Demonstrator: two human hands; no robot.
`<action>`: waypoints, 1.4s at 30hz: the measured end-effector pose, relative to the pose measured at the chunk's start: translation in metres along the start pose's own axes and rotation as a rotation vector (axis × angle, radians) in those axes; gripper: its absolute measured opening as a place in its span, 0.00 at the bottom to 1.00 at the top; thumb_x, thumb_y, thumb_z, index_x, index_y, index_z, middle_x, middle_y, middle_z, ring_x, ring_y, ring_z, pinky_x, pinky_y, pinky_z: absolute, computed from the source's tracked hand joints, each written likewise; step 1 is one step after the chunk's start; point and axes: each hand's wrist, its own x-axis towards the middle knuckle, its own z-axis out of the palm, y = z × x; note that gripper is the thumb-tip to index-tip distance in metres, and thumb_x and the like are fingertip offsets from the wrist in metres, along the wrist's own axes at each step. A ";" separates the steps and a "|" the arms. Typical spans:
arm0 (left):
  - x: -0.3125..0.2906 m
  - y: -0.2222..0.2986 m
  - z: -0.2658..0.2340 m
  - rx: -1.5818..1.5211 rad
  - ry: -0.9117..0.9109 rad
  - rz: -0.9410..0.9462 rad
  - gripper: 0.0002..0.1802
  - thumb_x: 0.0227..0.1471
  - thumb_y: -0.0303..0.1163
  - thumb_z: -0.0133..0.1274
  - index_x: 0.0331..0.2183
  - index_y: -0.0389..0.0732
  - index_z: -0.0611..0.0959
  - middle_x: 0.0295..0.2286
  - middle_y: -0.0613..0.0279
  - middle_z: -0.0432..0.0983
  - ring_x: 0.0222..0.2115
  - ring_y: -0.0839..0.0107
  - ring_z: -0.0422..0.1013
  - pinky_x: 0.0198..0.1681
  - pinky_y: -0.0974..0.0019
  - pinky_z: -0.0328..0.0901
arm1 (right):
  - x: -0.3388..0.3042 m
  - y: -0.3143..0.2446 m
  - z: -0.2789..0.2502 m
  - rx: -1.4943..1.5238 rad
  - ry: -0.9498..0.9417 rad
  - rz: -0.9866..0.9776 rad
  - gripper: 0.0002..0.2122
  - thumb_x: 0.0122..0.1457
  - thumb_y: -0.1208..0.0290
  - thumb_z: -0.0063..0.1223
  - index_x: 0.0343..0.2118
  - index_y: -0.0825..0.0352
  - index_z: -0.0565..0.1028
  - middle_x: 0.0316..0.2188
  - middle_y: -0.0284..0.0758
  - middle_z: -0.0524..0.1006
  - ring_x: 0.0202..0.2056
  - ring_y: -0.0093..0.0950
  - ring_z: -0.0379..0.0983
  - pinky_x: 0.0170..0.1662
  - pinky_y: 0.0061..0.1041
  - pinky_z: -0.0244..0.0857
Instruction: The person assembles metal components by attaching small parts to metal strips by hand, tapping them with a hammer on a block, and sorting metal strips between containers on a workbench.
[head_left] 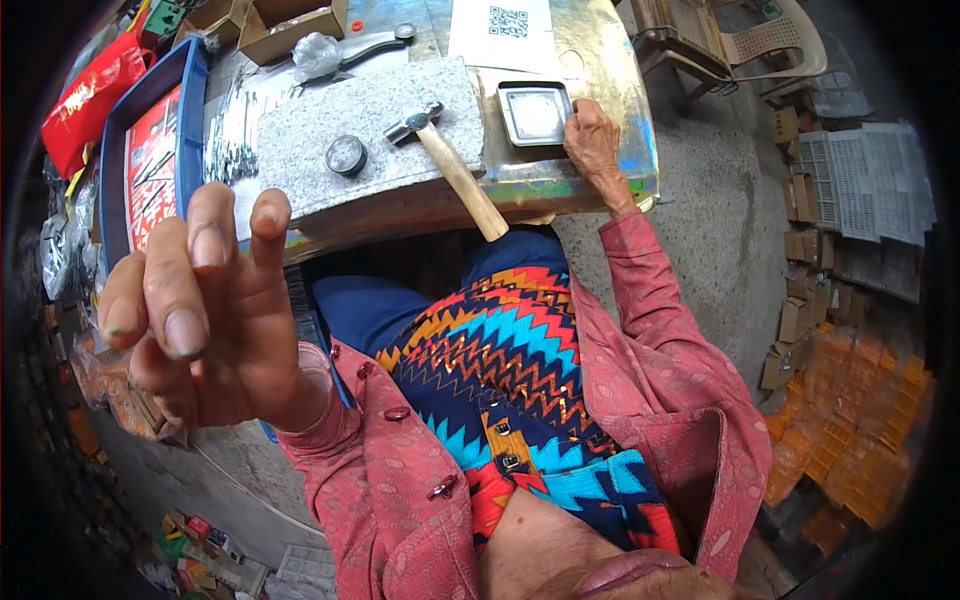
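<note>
My left hand (215, 320) is raised close to the camera, in front of the table's left part. Its fingers are loosely bent and apart, with nothing in them. At the right side of the table, my right hand (594, 145) has its fingers curled against the right rim of a small square tray (535, 114) with a dark edge and a pale inside. A hammer (455, 175) with a wooden handle lies on the grey stone slab (300, 135), its handle jutting past the near edge. Left of the hammer's head sits a small round dark-rimmed container (346, 156).
A blue tray (192, 130) with thin metal pieces on red printed paper stands at the left. More thin metal pieces (235, 130) lie beside the slab. Behind it are dark-handled pliers (375, 50), a crumpled plastic bag (316, 57) and a cardboard box (290, 35). A chair (770, 45) stands far right.
</note>
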 end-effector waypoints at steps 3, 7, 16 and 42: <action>0.000 -0.003 -0.001 0.047 -0.012 -0.057 0.07 0.42 0.29 0.56 0.28 0.52 0.77 0.23 0.76 0.69 0.38 0.72 0.57 0.46 0.59 0.47 | 0.011 0.005 -0.011 0.036 -0.085 0.034 0.04 0.45 0.76 0.42 0.20 0.71 0.66 0.19 0.48 0.69 0.22 0.45 0.70 0.22 0.37 0.63; 0.000 -0.016 -0.009 0.062 -0.139 -0.088 0.07 0.46 0.32 0.52 0.32 0.52 0.75 0.25 0.72 0.67 0.38 0.70 0.57 0.46 0.57 0.48 | 0.006 -0.001 -0.005 0.014 -0.065 0.028 0.03 0.45 0.77 0.42 0.21 0.71 0.66 0.20 0.49 0.70 0.21 0.45 0.69 0.23 0.37 0.64; -0.009 -0.029 -0.006 0.040 -0.080 -0.158 0.04 0.49 0.31 0.49 0.31 0.49 0.71 0.23 0.70 0.65 0.35 0.71 0.56 0.42 0.60 0.48 | -0.003 0.002 0.003 -0.056 -0.009 -0.039 0.03 0.45 0.78 0.45 0.24 0.71 0.67 0.23 0.45 0.70 0.23 0.43 0.70 0.25 0.35 0.66; -0.033 -0.050 -0.029 0.023 0.059 -0.211 0.08 0.48 0.26 0.49 0.34 0.36 0.74 0.21 0.62 0.64 0.25 0.73 0.57 0.32 0.67 0.52 | 0.001 -0.016 -0.021 -0.071 -0.044 -0.002 0.04 0.46 0.76 0.46 0.25 0.70 0.70 0.24 0.46 0.71 0.24 0.44 0.70 0.27 0.37 0.65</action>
